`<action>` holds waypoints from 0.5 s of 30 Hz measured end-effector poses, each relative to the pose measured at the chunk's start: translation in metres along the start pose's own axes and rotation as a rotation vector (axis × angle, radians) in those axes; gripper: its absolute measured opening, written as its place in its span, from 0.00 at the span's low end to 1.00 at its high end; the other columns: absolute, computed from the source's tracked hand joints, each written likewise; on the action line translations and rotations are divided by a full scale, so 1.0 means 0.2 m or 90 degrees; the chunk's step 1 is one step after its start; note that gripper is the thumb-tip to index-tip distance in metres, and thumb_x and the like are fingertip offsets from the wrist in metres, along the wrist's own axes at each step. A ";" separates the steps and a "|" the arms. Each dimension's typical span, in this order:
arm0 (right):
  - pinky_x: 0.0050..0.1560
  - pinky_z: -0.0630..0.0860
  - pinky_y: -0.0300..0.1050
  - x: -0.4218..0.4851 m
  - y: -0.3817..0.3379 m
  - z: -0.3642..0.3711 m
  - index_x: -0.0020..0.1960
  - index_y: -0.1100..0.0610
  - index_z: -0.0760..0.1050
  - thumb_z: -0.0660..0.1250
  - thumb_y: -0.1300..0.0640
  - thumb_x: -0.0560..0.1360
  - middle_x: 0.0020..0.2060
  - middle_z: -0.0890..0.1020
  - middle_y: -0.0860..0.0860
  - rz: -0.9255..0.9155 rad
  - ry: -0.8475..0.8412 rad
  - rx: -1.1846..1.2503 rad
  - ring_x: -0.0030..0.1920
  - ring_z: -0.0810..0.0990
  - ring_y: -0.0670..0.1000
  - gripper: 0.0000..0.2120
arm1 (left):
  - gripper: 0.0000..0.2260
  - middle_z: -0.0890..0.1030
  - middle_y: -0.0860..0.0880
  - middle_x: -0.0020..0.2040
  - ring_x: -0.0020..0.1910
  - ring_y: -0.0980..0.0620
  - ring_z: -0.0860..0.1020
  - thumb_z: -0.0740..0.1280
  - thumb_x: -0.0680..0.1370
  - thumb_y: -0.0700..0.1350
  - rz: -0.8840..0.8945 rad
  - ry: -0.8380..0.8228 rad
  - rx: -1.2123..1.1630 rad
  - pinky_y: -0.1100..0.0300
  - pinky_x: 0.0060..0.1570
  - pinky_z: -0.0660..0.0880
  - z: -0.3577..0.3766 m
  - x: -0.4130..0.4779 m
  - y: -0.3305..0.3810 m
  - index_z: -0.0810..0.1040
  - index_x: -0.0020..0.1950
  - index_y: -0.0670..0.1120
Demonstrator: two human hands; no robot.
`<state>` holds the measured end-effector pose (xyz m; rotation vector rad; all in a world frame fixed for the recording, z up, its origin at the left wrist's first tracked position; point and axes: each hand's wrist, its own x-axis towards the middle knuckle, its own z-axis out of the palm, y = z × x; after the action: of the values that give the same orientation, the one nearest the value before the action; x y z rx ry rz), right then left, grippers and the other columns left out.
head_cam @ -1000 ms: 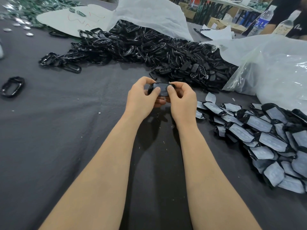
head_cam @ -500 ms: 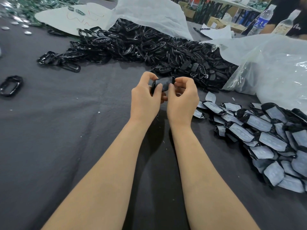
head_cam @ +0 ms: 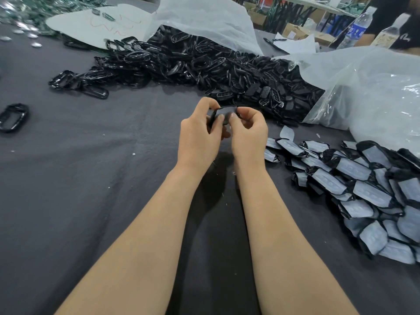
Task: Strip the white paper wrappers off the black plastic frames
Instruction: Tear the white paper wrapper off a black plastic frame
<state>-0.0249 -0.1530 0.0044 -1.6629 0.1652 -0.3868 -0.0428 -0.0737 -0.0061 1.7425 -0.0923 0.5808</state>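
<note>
We hold a frame (head_cam: pixel 223 114) between our left hand (head_cam: pixel 197 139) and right hand (head_cam: pixel 247 135), above the table (head_cam: pixel 91 178). Behind them lies the heap of bare frames (head_cam: pixel 204 64), a bag (head_cam: pixel 204 17) behind it. To our right, the wrapped frames (head_cam: pixel 363 189) lie before a second bag (head_cam: pixel 375 92). A lone frame (head_cam: pixel 13 117) lies far left.

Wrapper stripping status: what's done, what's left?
Looks done: the large heap of bare frames on the far side. In hand: left hand and right hand both pinch the held frame. Left: the wrapped pile at the right, many still in white paper.
</note>
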 end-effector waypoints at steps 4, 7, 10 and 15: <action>0.44 0.75 0.37 0.01 0.00 -0.02 0.46 0.56 0.73 0.65 0.63 0.76 0.44 0.77 0.54 -0.021 -0.012 0.015 0.41 0.75 0.45 0.04 | 0.08 0.81 0.52 0.37 0.34 0.62 0.82 0.63 0.80 0.38 -0.011 0.009 -0.032 0.70 0.36 0.78 0.00 0.00 0.00 0.69 0.50 0.51; 0.48 0.70 0.29 -0.01 0.01 -0.02 0.46 0.56 0.72 0.66 0.62 0.77 0.51 0.75 0.56 -0.128 0.021 -0.077 0.45 0.73 0.40 0.03 | 0.07 0.81 0.51 0.35 0.34 0.62 0.82 0.63 0.80 0.39 -0.028 0.020 -0.046 0.69 0.37 0.78 0.00 0.01 -0.01 0.69 0.51 0.50; 0.45 0.69 0.28 -0.03 0.01 -0.01 0.47 0.57 0.71 0.65 0.62 0.77 0.49 0.74 0.53 -0.185 0.038 -0.117 0.43 0.72 0.41 0.03 | 0.06 0.82 0.50 0.36 0.35 0.61 0.82 0.63 0.80 0.39 -0.027 0.030 -0.028 0.67 0.38 0.79 0.00 0.01 -0.01 0.69 0.52 0.50; 0.46 0.70 0.29 -0.01 0.02 -0.01 0.53 0.59 0.75 0.66 0.60 0.77 0.51 0.73 0.52 -0.156 0.050 -0.109 0.46 0.74 0.47 0.05 | 0.07 0.80 0.53 0.35 0.34 0.63 0.81 0.64 0.80 0.38 -0.018 0.011 -0.047 0.71 0.36 0.77 0.00 0.01 0.00 0.69 0.51 0.49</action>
<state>-0.0269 -0.1557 0.0009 -1.8446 0.0537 -0.6393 -0.0416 -0.0738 -0.0059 1.6644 -0.0759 0.5639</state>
